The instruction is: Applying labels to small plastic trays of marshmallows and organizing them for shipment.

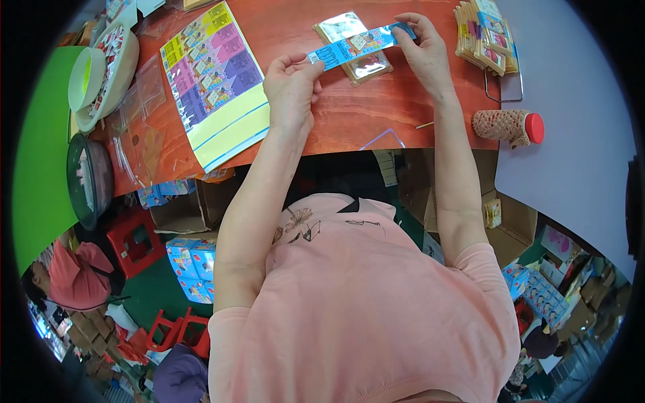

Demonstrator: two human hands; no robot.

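A reddish wooden table [349,114] fills the upper middle of the frame, and the person in a pink shirt leans over it with both forearms reaching up from below. On the upper left lies a big printed sheet [215,80] of coloured card rows, with loose clear plastic bags [141,127] beside it; at the upper right sits a stack of packed cards [485,37]. Just above centre, a shiny clear packet [354,47] rests flat on the wood. Across it, raised a little, runs the blue paper strip [356,45], stretched between the two hands. The left hand [290,84] pinches its lower-left end between thumb and fingertips, the other fingers curled; the right hand [422,50] pinches the upper-right end the same way. The strip looks thin, very light and floppy, likely to crease or tear if pulled hard, so a gentle hold at both ends, as here, seems the sensible grip; its glossy print may be a bit slippery.
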